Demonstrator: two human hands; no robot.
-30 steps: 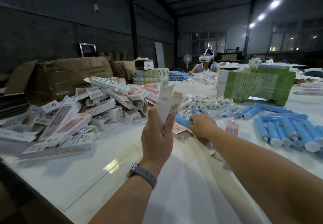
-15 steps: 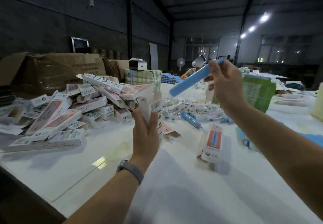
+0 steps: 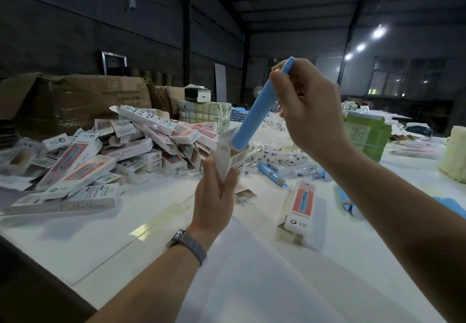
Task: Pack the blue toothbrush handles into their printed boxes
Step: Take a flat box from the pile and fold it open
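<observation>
My left hand (image 3: 215, 198) grips an open white printed box (image 3: 228, 156) upright above the table, its top flap raised. My right hand (image 3: 306, 111) pinches the upper end of a blue toothbrush handle (image 3: 257, 112), which slants down to the left. The handle's lower end sits in the mouth of the box. Another blue handle (image 3: 271, 172) lies on the table behind the box. A closed printed box (image 3: 301, 203) lies to the right of my left hand.
A heap of printed boxes (image 3: 100, 156) covers the left of the white table (image 3: 141, 234). Brown cartons (image 3: 75, 98) stand behind it. Bagged small parts (image 3: 277, 153), a green carton (image 3: 365, 136) and more blue handles (image 3: 451, 205) lie to the right.
My right hand carried the blue handle from the table up and over to the box. It tipped the handle steeper, and its lower end now enters the box mouth.
</observation>
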